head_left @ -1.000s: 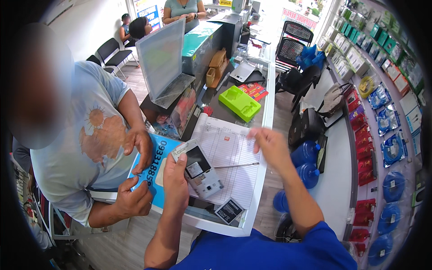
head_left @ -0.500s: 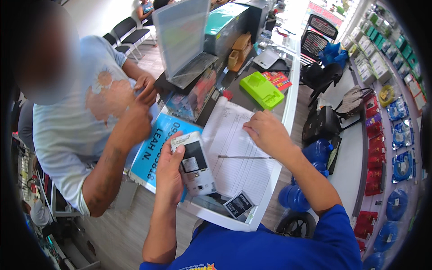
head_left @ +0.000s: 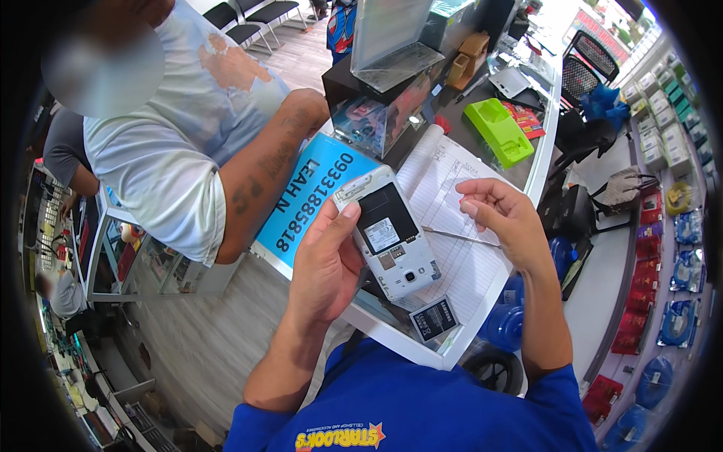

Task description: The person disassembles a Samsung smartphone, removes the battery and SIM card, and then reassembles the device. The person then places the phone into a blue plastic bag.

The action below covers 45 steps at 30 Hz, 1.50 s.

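Observation:
My left hand (head_left: 328, 260) grips a white phone (head_left: 413, 260) with its back cover off, the thumb lying on its edge. The black battery bay, card slots and camera lens face up. Over the open lined notebook (head_left: 429, 181) hovers my right hand (head_left: 506, 222), thumb and fingers curled toward each other; anything between them is too small to make out. Below it, a thin metal tool (head_left: 468, 237) lies across the page. A dark phone battery (head_left: 434, 319) rests at the counter's near corner, apart from both hands.
A blue printed sheet (head_left: 307, 200) covers the counter's left side, beside another person's tattooed arm (head_left: 275, 158). Farther back are a bright green tray (head_left: 498, 132), a clear display case (head_left: 376, 124) and a brown wooden holder (head_left: 468, 60). Blue water bottles (head_left: 506, 316) stand right of the counter.
My view has shifted, so the counter sits farther right. The phone has come nearer the notebook's middle and faces me more squarely. The other person's arm now leans at the counter edge.

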{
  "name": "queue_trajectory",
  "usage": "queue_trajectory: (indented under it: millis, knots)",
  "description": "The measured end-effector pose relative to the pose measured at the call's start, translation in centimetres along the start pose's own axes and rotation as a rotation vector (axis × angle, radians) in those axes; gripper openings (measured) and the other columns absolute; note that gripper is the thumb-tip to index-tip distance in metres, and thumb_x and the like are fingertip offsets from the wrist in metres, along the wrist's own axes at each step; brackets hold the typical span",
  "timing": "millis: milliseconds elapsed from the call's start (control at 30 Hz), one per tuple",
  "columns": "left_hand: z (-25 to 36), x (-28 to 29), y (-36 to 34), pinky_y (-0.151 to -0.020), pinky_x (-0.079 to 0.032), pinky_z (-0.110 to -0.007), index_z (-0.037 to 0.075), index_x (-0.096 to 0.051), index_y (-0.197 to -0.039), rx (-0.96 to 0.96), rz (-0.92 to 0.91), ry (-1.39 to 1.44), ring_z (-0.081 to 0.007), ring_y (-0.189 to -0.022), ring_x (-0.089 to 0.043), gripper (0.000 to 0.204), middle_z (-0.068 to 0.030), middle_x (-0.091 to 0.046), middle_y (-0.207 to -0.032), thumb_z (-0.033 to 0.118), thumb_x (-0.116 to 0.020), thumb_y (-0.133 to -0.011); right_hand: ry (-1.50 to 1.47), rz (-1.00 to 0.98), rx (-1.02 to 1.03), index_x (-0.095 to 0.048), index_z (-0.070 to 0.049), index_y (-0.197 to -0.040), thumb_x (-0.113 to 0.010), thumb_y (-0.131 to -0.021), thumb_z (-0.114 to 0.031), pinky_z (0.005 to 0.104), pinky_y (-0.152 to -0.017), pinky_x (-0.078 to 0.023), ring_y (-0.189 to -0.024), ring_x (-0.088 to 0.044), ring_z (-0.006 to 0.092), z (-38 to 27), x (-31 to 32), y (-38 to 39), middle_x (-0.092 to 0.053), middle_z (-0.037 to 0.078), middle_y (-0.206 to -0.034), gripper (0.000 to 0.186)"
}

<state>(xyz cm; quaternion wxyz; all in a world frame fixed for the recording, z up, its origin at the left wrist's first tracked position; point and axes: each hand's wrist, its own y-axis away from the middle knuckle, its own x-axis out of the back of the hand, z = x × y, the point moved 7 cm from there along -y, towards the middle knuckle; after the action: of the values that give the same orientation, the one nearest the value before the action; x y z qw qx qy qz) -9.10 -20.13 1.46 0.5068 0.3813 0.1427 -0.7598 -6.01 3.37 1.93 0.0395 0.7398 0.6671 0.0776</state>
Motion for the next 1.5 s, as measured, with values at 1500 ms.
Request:
queue_trajectory:
  millis: [1500]
  knots:
    - [-1.4,0.8,4.9,-0.072,-0.047,-0.021,0.003,-0.059,-0.127,0.061,-0.021,-0.347,-0.0042,-0.088,-0.058,0.034,-0.0014,-0.067,-0.105,0.026,-0.064,-0.104,-0.722,0.154,0.184,-0.067,0.002,-0.112,-0.066,-0.099,-0.009,0.0314,-0.094,-0.048,-0.105,-0.061,0.0187,0.8,-6.1,6.9,-0.063,0.011,-0.12,0.016]
